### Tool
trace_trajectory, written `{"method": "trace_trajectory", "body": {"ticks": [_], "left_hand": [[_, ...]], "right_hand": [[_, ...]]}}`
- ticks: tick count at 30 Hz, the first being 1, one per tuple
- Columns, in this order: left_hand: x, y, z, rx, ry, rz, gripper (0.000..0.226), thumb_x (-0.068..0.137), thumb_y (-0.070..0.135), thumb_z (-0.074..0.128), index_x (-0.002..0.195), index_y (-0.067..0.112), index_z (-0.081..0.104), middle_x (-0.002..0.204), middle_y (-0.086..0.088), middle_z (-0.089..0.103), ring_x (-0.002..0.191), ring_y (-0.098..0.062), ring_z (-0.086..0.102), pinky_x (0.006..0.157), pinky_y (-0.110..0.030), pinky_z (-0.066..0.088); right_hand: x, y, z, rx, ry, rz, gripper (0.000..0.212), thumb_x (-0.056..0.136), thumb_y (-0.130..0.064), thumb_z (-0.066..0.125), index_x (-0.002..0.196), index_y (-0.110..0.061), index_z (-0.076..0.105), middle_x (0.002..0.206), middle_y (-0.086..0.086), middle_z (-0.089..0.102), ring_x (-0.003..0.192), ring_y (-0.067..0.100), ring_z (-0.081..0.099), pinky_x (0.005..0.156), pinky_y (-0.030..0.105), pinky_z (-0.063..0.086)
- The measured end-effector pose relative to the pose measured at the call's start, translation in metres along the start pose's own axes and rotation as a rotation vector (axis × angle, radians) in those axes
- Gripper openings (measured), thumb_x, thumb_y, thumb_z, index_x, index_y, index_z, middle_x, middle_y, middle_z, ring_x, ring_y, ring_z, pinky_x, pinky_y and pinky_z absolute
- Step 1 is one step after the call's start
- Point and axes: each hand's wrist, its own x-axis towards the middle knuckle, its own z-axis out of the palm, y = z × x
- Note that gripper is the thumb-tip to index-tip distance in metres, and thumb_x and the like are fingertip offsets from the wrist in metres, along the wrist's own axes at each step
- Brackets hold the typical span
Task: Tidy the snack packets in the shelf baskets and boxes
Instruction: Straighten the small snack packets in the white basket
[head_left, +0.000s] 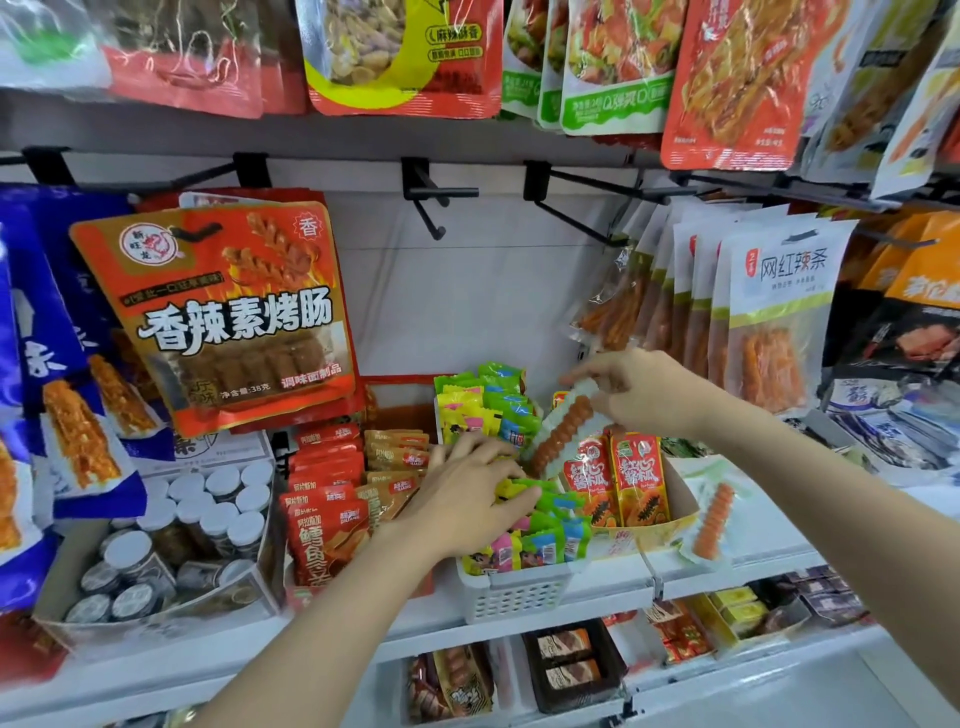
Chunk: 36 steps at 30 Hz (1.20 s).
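My left hand (470, 493) lies flat, fingers spread, on green packets (540, 519) in the white basket (511, 592); my right hand (641, 392) pinches a sausage packet (563, 434) above it, under hanging 香辣素烤肠 pouch (228, 317).

The basket (511, 592) is white with a gridded front; its small packets (540, 540) are green, yellow, pink and blue; the papaya packets (618, 480) are red and orange; the hanging sausage bag (228, 317) is orange-red with white lettering; the jar lids (218, 499) are white.
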Motion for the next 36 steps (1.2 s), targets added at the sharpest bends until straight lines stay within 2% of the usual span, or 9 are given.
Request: {"method": "trace_trajectory", "body": {"ticks": [2, 5, 10, 14, 18, 22, 25, 33, 36], "left_hand": [[-0.001, 0.002, 0.0, 0.0, -0.002, -0.004, 0.052, 0.092, 0.066, 0.034, 0.125, 0.034, 0.06, 0.143, 0.017, 0.045, 0.136, -0.007, 0.019, 0.109, -0.04, 0.014], [-0.001, 0.003, -0.001, -0.008, -0.013, -0.019, 0.051, 0.093, 0.065, 0.035, 0.125, 0.033, 0.058, 0.139, 0.018, 0.048, 0.136, -0.008, 0.02, 0.11, -0.041, 0.015], [-0.002, 0.004, -0.004, -0.013, -0.035, -0.029, 0.052, 0.092, 0.065, 0.034, 0.124, 0.033, 0.059, 0.138, 0.017, 0.049, 0.137, -0.011, 0.021, 0.11, -0.043, 0.016], [-0.002, 0.004, -0.004, -0.012, -0.041, -0.033, 0.049, 0.093, 0.064, 0.037, 0.125, 0.034, 0.059, 0.139, 0.014, 0.05, 0.139, -0.011, 0.021, 0.111, -0.044, 0.015], [-0.003, 0.004, -0.007, -0.036, -0.057, -0.028, 0.046, 0.095, 0.06, 0.04, 0.129, 0.035, 0.058, 0.14, 0.015, 0.049, 0.141, -0.009, 0.02, 0.113, -0.042, 0.011], [-0.004, 0.005, -0.009, -0.042, -0.076, -0.025, 0.046, 0.096, 0.059, 0.039, 0.133, 0.037, 0.056, 0.139, 0.018, 0.049, 0.14, -0.007, 0.019, 0.113, -0.042, 0.011], [-0.004, 0.006, -0.009, -0.03, -0.065, -0.023, 0.045, 0.097, 0.059, 0.039, 0.133, 0.038, 0.056, 0.138, 0.019, 0.049, 0.138, -0.008, 0.021, 0.113, -0.04, 0.012], [-0.001, 0.004, -0.005, -0.013, -0.027, -0.021, 0.044, 0.095, 0.06, 0.04, 0.128, 0.039, 0.059, 0.139, 0.021, 0.049, 0.137, -0.009, 0.021, 0.11, -0.041, 0.016], [0.0, 0.003, -0.004, -0.003, -0.022, -0.024, 0.044, 0.094, 0.06, 0.04, 0.128, 0.038, 0.059, 0.138, 0.021, 0.048, 0.138, -0.009, 0.02, 0.111, -0.042, 0.016]], "right_hand": [[-0.007, 0.002, 0.002, -0.016, -0.061, -0.043, 0.041, 0.091, -0.012, 0.046, 0.113, -0.041, 0.065, 0.102, -0.02, 0.067, 0.051, 0.003, 0.063, 0.055, 0.009, 0.048], [-0.015, 0.002, -0.001, -0.001, -0.151, -0.014, 0.04, 0.081, -0.015, 0.054, 0.11, -0.04, 0.069, 0.069, -0.01, 0.069, 0.055, 0.002, 0.063, 0.057, 0.011, 0.047], [-0.015, -0.001, 0.001, -0.262, -0.106, -0.149, 0.05, 0.081, -0.007, 0.065, 0.126, -0.028, 0.064, 0.106, -0.002, 0.07, 0.085, 0.007, 0.059, 0.076, 0.017, 0.043], [-0.007, 0.0, -0.011, -0.294, 0.021, -0.304, 0.028, 0.089, -0.021, 0.068, 0.117, -0.024, 0.072, 0.104, 0.002, 0.058, 0.097, 0.016, 0.057, 0.087, 0.026, 0.044], [-0.001, -0.005, -0.025, -0.298, 0.19, -0.403, 0.023, 0.09, -0.025, 0.067, 0.106, -0.012, 0.076, 0.111, 0.01, 0.071, 0.101, 0.024, 0.067, 0.094, 0.038, 0.05], [0.002, -0.007, -0.024, -0.221, 0.374, -0.275, 0.025, 0.088, -0.028, 0.069, 0.103, -0.009, 0.076, 0.089, 0.009, 0.075, 0.082, 0.027, 0.07, 0.082, 0.035, 0.055], [0.007, -0.011, -0.005, -0.25, 0.316, -0.164, 0.027, 0.09, -0.034, 0.066, 0.093, -0.01, 0.077, 0.067, 0.001, 0.067, 0.069, 0.029, 0.063, 0.075, 0.037, 0.054], [0.039, -0.025, 0.067, -0.229, 0.081, 0.192, 0.036, 0.088, -0.04, 0.068, 0.109, -0.011, 0.068, 0.108, 0.016, 0.066, 0.099, 0.034, 0.064, 0.084, 0.037, 0.054], [0.041, -0.023, 0.078, -0.276, -0.056, 0.174, 0.032, 0.092, -0.037, 0.064, 0.103, -0.008, 0.066, 0.108, 0.017, 0.063, 0.103, 0.034, 0.061, 0.08, 0.038, 0.05]]}}
